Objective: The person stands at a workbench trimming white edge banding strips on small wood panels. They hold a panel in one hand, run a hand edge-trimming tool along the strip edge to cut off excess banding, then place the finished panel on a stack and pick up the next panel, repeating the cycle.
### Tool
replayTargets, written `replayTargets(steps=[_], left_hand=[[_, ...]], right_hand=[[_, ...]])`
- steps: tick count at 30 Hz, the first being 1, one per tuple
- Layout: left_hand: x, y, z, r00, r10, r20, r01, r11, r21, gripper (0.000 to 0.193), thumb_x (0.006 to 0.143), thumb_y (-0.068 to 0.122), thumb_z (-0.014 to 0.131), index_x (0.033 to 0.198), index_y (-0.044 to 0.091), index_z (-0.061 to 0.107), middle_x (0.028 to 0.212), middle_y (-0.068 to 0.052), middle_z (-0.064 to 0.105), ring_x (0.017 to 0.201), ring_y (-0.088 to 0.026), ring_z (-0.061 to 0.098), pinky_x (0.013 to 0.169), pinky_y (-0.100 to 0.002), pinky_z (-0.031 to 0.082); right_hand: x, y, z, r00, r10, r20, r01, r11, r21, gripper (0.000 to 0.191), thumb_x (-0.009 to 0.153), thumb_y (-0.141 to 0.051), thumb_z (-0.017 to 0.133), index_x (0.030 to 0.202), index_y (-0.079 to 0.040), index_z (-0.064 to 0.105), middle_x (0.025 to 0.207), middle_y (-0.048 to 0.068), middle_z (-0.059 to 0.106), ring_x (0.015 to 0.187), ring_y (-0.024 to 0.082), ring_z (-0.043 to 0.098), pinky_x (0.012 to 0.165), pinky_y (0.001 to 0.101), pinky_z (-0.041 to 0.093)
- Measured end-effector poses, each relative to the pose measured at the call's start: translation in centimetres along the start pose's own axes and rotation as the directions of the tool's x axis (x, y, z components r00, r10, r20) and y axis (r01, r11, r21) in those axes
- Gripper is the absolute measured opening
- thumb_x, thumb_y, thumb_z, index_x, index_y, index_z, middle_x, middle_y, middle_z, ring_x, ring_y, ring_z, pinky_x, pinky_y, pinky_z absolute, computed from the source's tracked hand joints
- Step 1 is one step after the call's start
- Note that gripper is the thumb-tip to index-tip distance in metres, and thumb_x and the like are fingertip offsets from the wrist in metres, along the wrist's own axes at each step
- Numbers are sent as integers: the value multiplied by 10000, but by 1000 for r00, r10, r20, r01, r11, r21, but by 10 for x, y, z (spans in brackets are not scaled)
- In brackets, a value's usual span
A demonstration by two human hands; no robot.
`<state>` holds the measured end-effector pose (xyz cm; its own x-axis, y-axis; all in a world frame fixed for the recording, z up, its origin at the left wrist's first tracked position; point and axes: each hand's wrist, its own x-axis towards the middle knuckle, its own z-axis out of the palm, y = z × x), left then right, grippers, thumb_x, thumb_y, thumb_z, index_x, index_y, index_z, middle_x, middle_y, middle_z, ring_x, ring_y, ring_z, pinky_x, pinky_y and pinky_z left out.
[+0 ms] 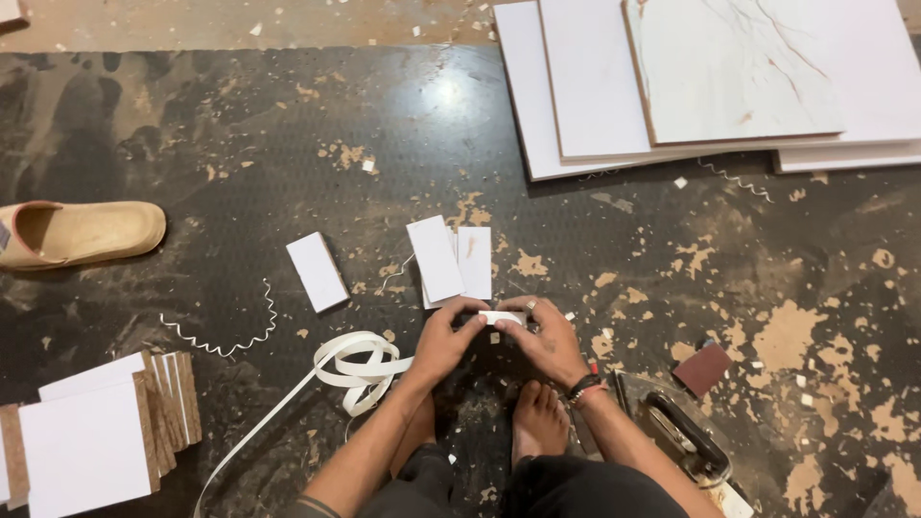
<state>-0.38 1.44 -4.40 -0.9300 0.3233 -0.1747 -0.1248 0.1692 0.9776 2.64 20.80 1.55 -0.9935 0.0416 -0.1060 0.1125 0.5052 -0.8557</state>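
Feet: bare feet at bottom centre of the frame, on the dark floor.
Left hand: left hand just above the feet, fingers closed on the left end of a small white strip piece.
Right hand: right hand closed on the right end of the same piece; piece sits between both hands, lower centre.
Edge band: white coil touching the left wrist area, tail running to lower left.
Iron: tool at lower right, near the right forearm.
Small panels: white pieces just above the hands.
Stacks: boards lower left; large white panels upper right.
Shoe: tan shoe far left.
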Motion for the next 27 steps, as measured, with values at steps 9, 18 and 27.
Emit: replayTargets(steps=[9, 18, 27], left_hand=[[-1, -8, 9, 995, -92, -38, 92, 996, -20, 245, 911, 196, 709, 1084, 26, 675, 1036, -108, 754, 1012, -224, 710, 922, -345, 528], [-5, -1, 7, 983, -179, -37, 178, 983, -34, 215, 928, 189, 691, 1084, 43, 662, 1006, -83, 742, 961, -187, 688, 867, -346, 524], [0, -13, 7, 990, -138, -1, 138, 986, -98, 190, 921, 154, 697, 1057, 26, 659, 978, -87, 732, 945, -186, 679, 870, -338, 526]], right_hand=[[55, -25, 31, 984, -97, 148, 160, 847, -507, 424, 1012, -392, 537, 760, -83, 680, 726, 165, 698, 699, 387, 673, 667, 498, 506], [65, -29, 31, 966, 205, 156, -86, 828, -554, 609, 963, -575, 477, 792, -54, 742, 754, 202, 719, 778, 406, 700, 718, 511, 534], [62, -34, 33, 929, 346, 131, -247, 843, -477, 627, 964, -574, 452, 865, -42, 770, 795, 235, 736, 831, 421, 710, 816, 493, 525]])
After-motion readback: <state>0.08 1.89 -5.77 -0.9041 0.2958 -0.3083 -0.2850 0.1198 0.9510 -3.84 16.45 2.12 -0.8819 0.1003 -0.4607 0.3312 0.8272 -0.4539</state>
